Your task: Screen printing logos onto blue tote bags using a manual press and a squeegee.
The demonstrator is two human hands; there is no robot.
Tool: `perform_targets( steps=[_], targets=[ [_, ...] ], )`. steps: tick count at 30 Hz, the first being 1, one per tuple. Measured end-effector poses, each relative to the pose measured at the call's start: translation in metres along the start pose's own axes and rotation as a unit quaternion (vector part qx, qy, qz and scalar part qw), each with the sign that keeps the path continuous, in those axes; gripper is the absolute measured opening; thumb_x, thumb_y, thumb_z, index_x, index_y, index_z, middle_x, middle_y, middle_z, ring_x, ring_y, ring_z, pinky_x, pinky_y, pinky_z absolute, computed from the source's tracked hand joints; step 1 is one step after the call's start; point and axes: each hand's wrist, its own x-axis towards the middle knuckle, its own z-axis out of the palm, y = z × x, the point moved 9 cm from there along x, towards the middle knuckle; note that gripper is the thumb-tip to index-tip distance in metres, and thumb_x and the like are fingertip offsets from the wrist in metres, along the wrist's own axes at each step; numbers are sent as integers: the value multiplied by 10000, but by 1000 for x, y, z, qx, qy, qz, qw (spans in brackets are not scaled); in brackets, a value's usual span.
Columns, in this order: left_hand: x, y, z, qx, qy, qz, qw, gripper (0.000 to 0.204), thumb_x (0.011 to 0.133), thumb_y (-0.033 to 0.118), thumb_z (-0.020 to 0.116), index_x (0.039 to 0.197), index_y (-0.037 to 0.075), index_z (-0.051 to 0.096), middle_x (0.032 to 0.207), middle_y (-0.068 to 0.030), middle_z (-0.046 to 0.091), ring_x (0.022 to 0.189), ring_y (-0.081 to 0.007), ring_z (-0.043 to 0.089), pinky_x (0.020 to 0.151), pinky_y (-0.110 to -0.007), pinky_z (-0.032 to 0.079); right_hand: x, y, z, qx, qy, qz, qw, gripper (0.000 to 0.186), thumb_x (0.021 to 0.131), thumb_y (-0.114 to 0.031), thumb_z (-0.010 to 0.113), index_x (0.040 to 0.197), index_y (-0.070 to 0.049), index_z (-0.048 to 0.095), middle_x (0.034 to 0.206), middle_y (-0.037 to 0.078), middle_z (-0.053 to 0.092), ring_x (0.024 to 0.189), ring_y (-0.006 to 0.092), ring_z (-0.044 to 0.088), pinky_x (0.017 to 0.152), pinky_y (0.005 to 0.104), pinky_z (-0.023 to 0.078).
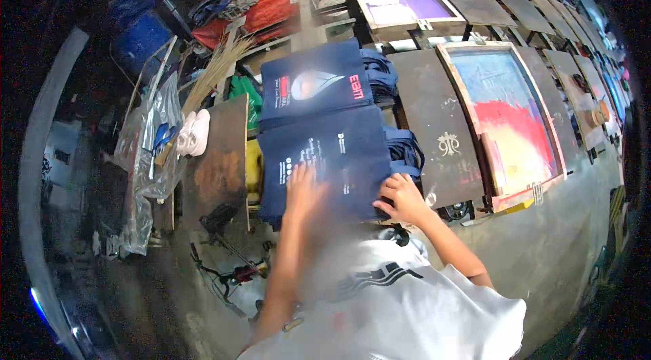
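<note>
A stack of navy tote bags (pixel 352 146) lies flat in front of me, small white print on the top bag. My left hand (pixel 305 187) rests on the bag's left part with fingers stretched out. My right hand (pixel 401 198) touches the right edge of the same stack, its fingers apart and slightly bent. Just beyond that hand, navy handles (pixel 405 146) hang out from the stack's right side. Farther away is a second pile of navy bags (pixel 308 78), printed with a white drop shape and red blocks. A blurred patch hides part of the near bag's lower edge.
On the right, a framed printing screen (pixel 519 129) smeared red and yellow lies among dark boards (pixel 434 122). Another screen (pixel 407 0) with purple ink lies farther back. At left are pale shoes (pixel 194 133), clear plastic sheeting (pixel 152 149) and a brown board (pixel 217 163).
</note>
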Motion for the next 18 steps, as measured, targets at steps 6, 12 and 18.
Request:
perform_targets(
  steps=[6,12,18],
  targets=[
    [2,15,26,63,-27,-3,998,775,924,535,573,1511,82,350,1595,-211,239,1477,-400,197,1178,-534,176,61,-1,-30,-20,180,44,983,333,806,-304,729,1048,-85,660,1192,118,600,1150,312,513,979,461,387],
    [1,16,34,55,-29,18,998,770,923,504,587,1507,63,348,1595,-220,234,1478,-412,190,1152,-582,192,63,74,-24,-119,172,277,938,681,846,-438,683,1396,-90,484,1491,214,391,1417,417,293,1136,612,218],
    [8,13,39,76,-57,-7,995,765,918,502,601,1503,74,355,1589,-226,246,1471,-422,205,1142,-592,201,38,145,28,20,131,291,948,862,825,-588,659,1483,-103,383,1548,226,312,1441,441,247,1148,641,144]
  ],
)
